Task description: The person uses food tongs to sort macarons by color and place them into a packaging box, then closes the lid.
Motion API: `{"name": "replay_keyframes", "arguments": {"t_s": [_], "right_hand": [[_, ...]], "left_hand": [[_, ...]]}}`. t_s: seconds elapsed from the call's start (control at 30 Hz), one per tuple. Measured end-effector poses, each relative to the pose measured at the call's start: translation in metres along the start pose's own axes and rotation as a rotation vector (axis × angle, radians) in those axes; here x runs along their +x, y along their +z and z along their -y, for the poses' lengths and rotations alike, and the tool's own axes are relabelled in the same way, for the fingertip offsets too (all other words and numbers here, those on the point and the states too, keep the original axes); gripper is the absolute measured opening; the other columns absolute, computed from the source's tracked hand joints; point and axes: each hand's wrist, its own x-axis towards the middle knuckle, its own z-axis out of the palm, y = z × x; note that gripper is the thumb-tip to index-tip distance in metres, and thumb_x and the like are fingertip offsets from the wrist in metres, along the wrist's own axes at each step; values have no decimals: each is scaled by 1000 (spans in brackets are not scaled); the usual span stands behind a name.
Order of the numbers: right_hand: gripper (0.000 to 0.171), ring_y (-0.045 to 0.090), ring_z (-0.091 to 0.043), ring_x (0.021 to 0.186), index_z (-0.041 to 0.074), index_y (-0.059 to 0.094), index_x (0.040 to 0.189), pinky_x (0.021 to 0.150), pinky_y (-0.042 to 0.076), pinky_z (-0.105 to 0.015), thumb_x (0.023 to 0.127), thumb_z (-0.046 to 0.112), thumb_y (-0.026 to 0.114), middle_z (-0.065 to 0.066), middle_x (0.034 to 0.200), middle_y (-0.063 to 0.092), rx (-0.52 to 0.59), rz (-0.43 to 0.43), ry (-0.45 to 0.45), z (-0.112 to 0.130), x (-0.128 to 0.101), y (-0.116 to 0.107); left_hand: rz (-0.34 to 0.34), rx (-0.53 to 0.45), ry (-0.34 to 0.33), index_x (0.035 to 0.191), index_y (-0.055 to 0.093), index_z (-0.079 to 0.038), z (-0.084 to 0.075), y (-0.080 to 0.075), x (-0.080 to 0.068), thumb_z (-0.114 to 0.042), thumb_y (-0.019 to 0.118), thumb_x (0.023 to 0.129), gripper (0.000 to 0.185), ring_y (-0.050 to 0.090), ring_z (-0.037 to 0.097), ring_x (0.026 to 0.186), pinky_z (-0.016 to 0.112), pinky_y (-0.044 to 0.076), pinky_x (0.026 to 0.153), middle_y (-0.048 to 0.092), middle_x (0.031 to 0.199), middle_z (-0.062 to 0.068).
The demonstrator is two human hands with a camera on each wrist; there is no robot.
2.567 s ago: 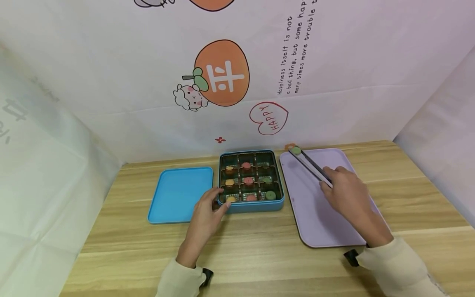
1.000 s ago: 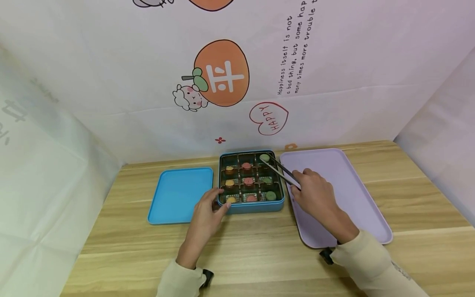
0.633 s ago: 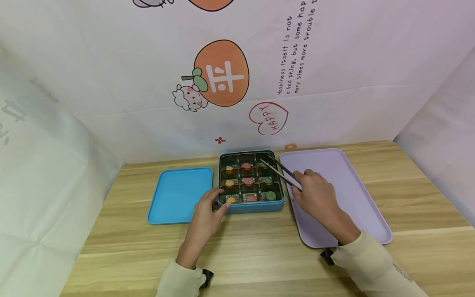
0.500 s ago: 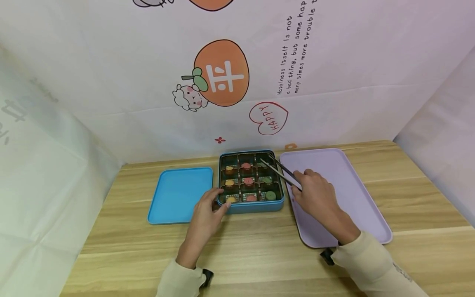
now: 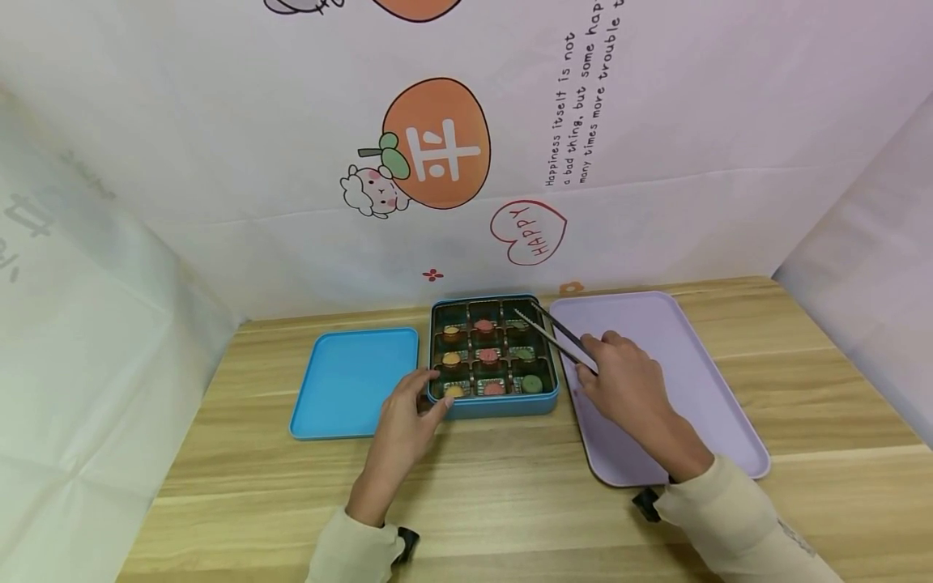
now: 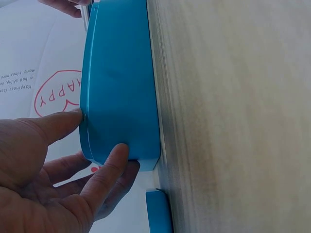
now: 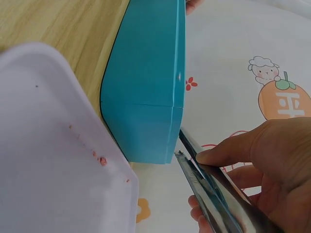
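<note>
A blue tin (image 5: 500, 405) with a dark divided insert stands open in the head view. Small macarons lie in its compartments: a yellow macaron (image 5: 452, 359) column on the left, a pink macaron (image 5: 487, 355) column in the middle, a green macaron (image 5: 532, 384) column on the right. The left hand (image 5: 408, 413) holds the tin's front-left corner, fingers and thumb against its walls. In the right hand (image 5: 627, 380) is a pair of metal tongs (image 5: 557, 344); their tips are apart over the back-right compartment, with nothing between them. A green macaron (image 5: 519, 325) shows dimly down in that compartment.
A blue lid (image 5: 355, 385) lies left of the tin. To its right is a lilac tray (image 5: 678, 405), under the right forearm; pinkish crumbs (image 7: 103, 161) dot it in the right wrist view. A printed white cloth (image 5: 291, 202) hangs behind the wooden table (image 5: 496, 502).
The right hand has brought the tongs left from over the tray to the tin. The green macaron they held has been let go into the back-right compartment. The left hand has stayed put.
</note>
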Motion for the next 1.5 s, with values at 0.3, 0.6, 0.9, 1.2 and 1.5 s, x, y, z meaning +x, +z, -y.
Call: {"name": "replay_keyframes", "arguments": {"t_s": [0.3, 0.6, 0.9, 1.2, 1.5], "right_hand": [[39, 68, -42, 82, -8, 70, 126, 54, 55, -55, 91, 9, 76, -29, 104, 69, 23, -54, 10, -14, -6, -14], [38, 66, -48, 76, -9, 69, 123, 59, 53, -60, 90, 8, 76, -34, 99, 67, 10, -99, 33, -44, -14, -26], [39, 64, -56, 79, -11, 66, 123, 52, 48, -63, 89, 8, 73, -39, 102, 64, -22, -128, 98, -96, -33, -38], [40, 62, -58, 76, -13, 63, 122, 49, 45, -59, 91, 11, 71, -42, 99, 61, -34, -77, 191, -143, -49, -46], [44, 61, -63, 79, -20, 59, 120, 51, 48, -60, 91, 12, 72, -48, 102, 61, -42, -32, 232, -184, -60, -46]], "left_hand": [[4, 7, -10, 139, 65, -2, -1, 0, 0, -19, 74, 100, 44, 67, 32, 112, 51, 56, 92, 52, 155, 24], [-1, 16, -6, 139, 65, -2, -1, 1, -1, -19, 74, 99, 44, 59, 43, 133, 59, 52, 104, 53, 154, 25], [1, 16, -6, 140, 65, -2, -2, 1, -1, -20, 74, 100, 45, 54, 46, 139, 59, 51, 107, 52, 155, 25], [0, 11, -16, 140, 65, -3, -1, 0, -2, -19, 74, 100, 44, 57, 44, 136, 59, 52, 105, 52, 155, 25], [-4, 13, -5, 139, 65, -2, -1, 0, -1, -19, 74, 99, 44, 56, 45, 136, 59, 52, 105, 53, 154, 25]]}}
